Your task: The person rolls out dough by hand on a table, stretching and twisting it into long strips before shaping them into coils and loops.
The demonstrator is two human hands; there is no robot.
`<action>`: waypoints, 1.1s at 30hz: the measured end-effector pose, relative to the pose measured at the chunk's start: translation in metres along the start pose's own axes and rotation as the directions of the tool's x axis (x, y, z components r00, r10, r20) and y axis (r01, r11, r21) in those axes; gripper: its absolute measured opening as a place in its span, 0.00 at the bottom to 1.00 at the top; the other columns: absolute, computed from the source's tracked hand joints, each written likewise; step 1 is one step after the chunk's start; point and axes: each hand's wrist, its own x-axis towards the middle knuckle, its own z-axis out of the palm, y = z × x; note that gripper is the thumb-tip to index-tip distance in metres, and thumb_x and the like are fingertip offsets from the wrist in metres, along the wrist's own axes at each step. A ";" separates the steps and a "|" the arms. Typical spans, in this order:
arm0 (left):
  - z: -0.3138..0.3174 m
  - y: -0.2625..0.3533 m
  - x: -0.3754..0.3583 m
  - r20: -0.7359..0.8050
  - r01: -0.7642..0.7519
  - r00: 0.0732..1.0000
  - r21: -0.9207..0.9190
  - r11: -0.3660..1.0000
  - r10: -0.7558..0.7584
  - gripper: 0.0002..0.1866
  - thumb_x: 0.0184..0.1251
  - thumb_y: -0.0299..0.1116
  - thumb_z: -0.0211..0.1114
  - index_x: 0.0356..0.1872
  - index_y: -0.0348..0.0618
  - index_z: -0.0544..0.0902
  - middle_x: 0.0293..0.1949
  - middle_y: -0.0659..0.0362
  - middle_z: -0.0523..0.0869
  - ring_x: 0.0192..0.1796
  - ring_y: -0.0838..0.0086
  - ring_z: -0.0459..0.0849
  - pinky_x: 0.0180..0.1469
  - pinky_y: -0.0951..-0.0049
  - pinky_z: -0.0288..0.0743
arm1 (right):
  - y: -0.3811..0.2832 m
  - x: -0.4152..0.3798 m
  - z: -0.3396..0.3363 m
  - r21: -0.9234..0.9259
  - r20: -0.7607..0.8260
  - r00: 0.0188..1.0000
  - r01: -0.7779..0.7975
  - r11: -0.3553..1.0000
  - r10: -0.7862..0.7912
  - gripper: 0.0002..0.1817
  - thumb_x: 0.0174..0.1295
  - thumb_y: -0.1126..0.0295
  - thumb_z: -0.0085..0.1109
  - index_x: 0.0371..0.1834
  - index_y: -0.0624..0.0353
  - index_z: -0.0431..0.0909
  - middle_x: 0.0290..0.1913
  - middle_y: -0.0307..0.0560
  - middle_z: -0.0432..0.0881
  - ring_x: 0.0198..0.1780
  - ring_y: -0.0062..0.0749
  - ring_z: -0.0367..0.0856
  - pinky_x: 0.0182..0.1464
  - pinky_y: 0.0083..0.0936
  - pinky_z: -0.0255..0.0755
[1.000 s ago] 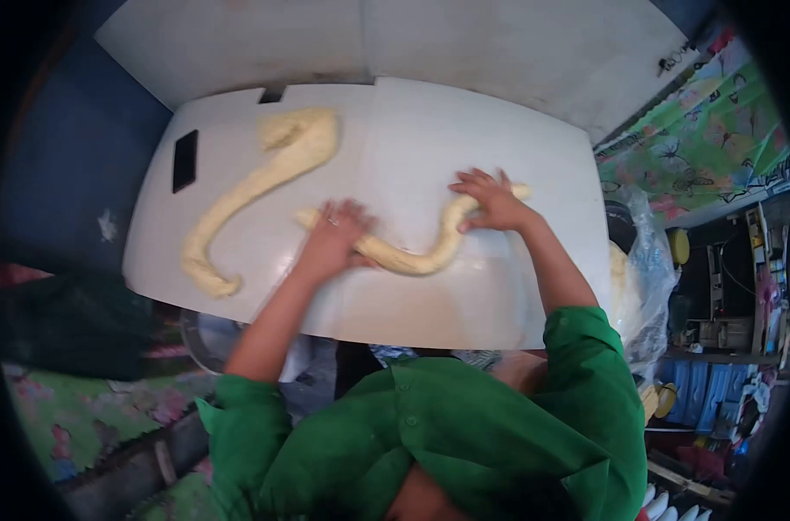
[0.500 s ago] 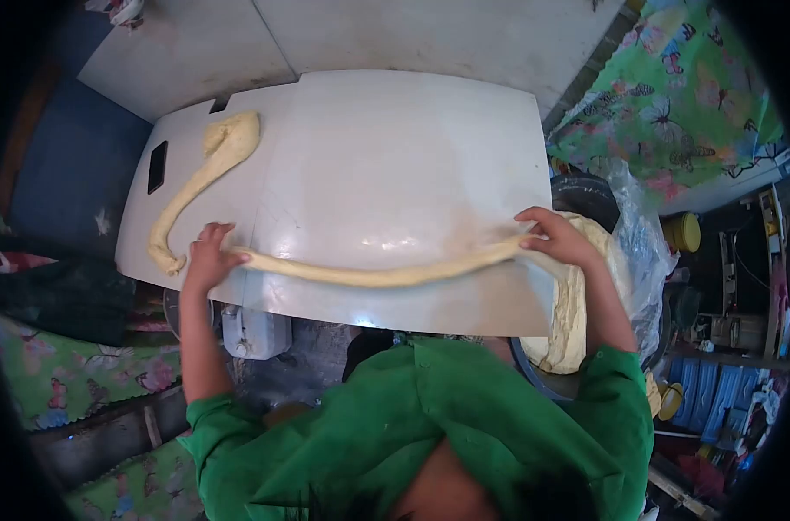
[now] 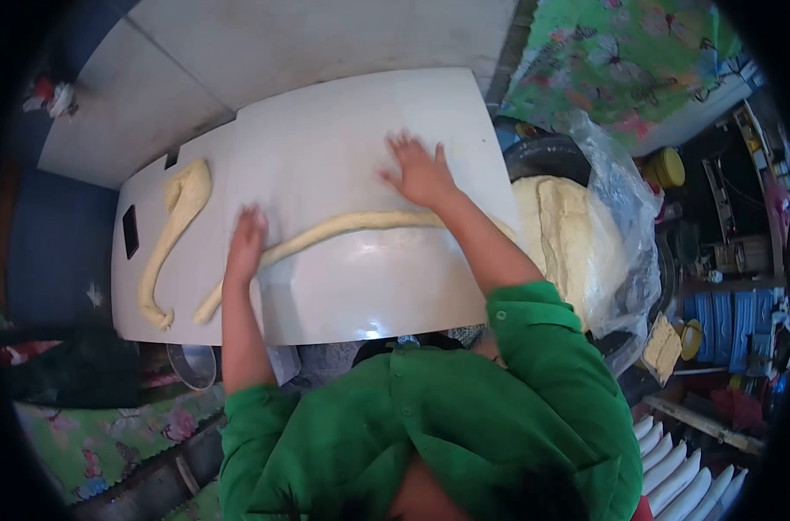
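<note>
A long rope of pale dough (image 3: 343, 225) lies across the white table, curving down at its left end. My right hand (image 3: 423, 174) is over the table just beyond the rope, fingers spread and a little blurred, its forearm crossing above the dough's right part. Beside the rope's left stretch is my left hand (image 3: 249, 239), fingers stretched out and smeared by motion, holding nothing visible; its wrist and forearm cover part of the dough. A second, thicker dough piece (image 3: 174, 239), with a folded upper end, rests farther left.
A black phone (image 3: 131, 232) lies near the left edge of the white table (image 3: 369, 295). To the right, a large dough mass (image 3: 555, 239) sits in a dark tub (image 3: 542, 156) with clear plastic sheeting (image 3: 642, 217). A bucket (image 3: 192, 365) stands below the table's front left.
Both hands have let go of the rope's ends. The rope now lies on the table, and my right hand has moved beyond it, fingers spread. The camera view has shifted.
</note>
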 end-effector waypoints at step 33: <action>0.247 0.578 -0.102 0.260 -0.991 0.057 -0.100 0.086 0.964 0.12 0.50 0.39 0.66 0.33 0.44 0.82 0.39 0.50 0.83 0.46 0.60 0.82 0.36 0.55 0.78 | 0.224 -0.296 -0.102 0.564 -0.482 0.685 -0.235 0.791 0.547 0.22 0.60 0.69 0.59 0.58 0.63 0.71 0.58 0.56 0.74 0.58 0.40 0.74 0.59 0.32 0.67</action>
